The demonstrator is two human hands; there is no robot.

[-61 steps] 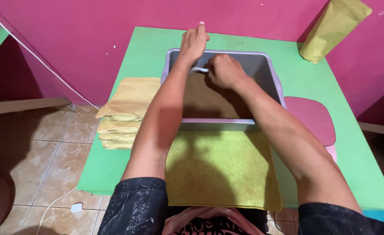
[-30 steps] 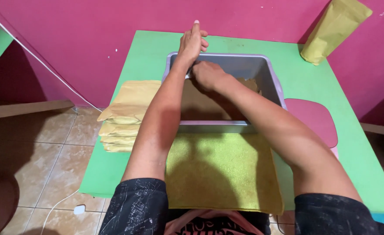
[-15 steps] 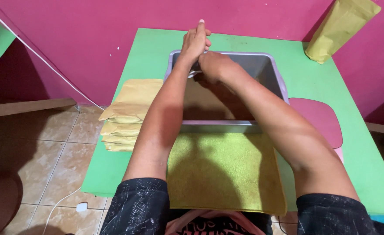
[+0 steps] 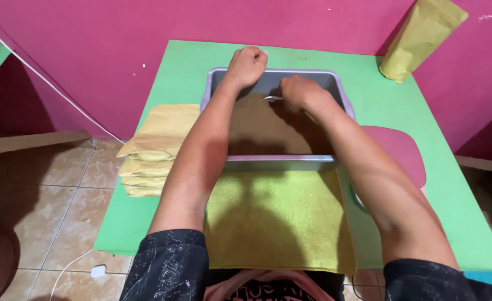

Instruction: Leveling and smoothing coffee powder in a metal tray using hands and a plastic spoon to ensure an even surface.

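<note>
Spoon (image 4: 272,98) in right hand (image 4: 300,92) grip

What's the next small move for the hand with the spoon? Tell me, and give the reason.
Probably dip the spoon into the brown powder and scoop. The right hand holds it just above the powder near the gray tray's far wall, while the left hand is closed on the far rim, steadying the tray.

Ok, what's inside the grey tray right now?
The grey tray holds a layer of brown powder. The right hand grips a metal utensil over it; the forearms hide part of the powder, and the tray's bottom is covered.
</note>
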